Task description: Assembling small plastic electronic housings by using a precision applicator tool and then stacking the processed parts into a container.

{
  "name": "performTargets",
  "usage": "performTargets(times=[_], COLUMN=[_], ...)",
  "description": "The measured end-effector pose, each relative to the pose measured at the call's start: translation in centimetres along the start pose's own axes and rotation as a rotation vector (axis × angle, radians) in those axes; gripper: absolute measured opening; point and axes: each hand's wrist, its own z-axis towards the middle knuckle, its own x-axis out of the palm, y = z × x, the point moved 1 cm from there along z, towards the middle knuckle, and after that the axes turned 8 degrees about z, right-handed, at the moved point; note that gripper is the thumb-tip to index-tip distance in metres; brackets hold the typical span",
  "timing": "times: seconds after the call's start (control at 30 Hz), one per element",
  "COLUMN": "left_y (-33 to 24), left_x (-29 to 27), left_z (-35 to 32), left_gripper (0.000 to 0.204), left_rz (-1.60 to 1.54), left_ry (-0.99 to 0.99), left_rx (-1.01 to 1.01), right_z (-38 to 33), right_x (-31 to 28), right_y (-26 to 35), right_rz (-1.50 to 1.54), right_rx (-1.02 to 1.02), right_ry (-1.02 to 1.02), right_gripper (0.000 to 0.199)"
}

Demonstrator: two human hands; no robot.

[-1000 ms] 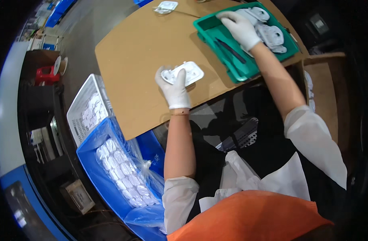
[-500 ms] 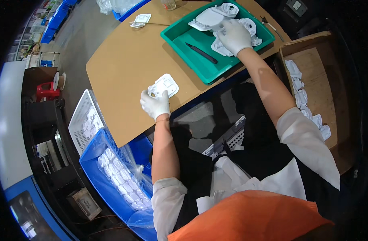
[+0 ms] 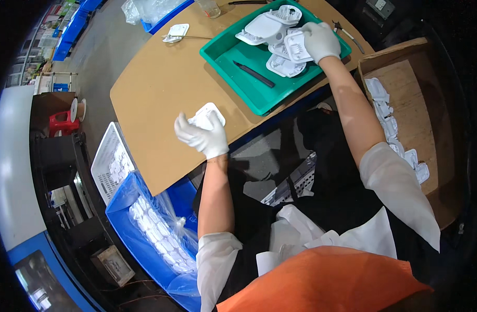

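In a white glove, my left hand [image 3: 204, 138] is open, fingers apart, over the near edge of the brown tabletop [image 3: 150, 104]. Just beyond it lies a white moulded plastic part [image 3: 213, 110] with rounded corners, partly covered by the fingers. My right hand [image 3: 322, 42], gloved too, is closed on the edge of another white plastic part [image 3: 296, 48] above the green tray [image 3: 229, 89]. Several similar white parts [image 3: 264, 27] are heaped in the tray's far and right side. A slim black pen-shaped tool [image 3: 254, 73] lies on the tray floor.
At the right stands a cardboard box [image 3: 425, 104] with a row of white parts. Left of the table are a white perforated basket [image 3: 104, 169] and a blue bin [image 3: 139, 236] lined with plastic. Pliers [image 3: 347, 36] and a glass jar [image 3: 209, 8] sit on the table.
My right hand has moved right from the heap and now holds a white part tilted up. My left hand has come off the part on the table, its fingers spreading.
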Motion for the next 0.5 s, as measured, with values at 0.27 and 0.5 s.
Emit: performTargets(times=[0.27,0.5], left_y=[-5.5,-2.9], left_x=[-2.7,-1.9], left_z=[0.6,1.7], left_gripper=[0.106,0.086], left_rz=[-0.53,-0.923], left_ry=[0.067,0.224], left_rx=[0.469,-0.001], right_z=[-10.4,-13.2], right_x=[0.9,3.3], right_y=[13.0,16.1], right_rz=[0.716,0.852], right_rx=[-0.284,-0.545], right_ry=[0.203,0.709], right_gripper=[0.017,0.024])
